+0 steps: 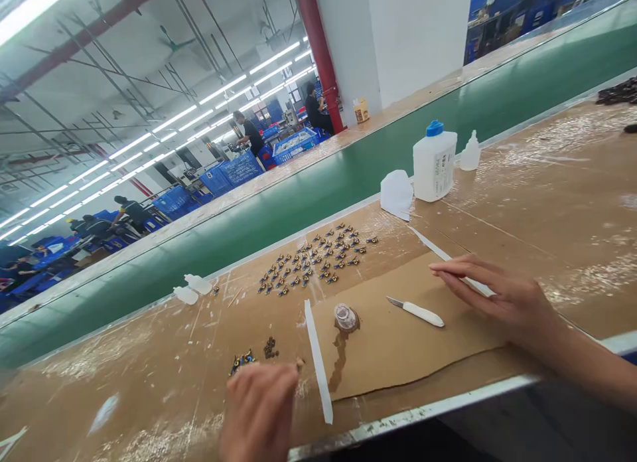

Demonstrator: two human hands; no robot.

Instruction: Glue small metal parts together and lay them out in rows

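My left hand (261, 409) is low at the front, blurred, its fingers curled in. What it holds, if anything, is hidden. Just beyond it lie a small cluster of blue and gold pieces (242, 361) and a little pile of dark brown bits (271, 348). Over the right side of a cardboard sheet (383, 362) is my right hand (502, 296), open, fingers stretched out to the left, with nothing visible in them. A white-handled knife (423, 314) rests on the cardboard, its blade pointing left. Left of the knife, a small clear cup (344, 316) stands in a wet brown stain.
Many blue and gold pieces (313, 259) are spread behind the cardboard. A blue-capped white bottle (434, 163), folded white paper (397, 193) and a small dropper bottle (470, 151) stand at back right. Two small white bottles (192, 289) lie left. A green conveyor belt (298, 186) runs behind.
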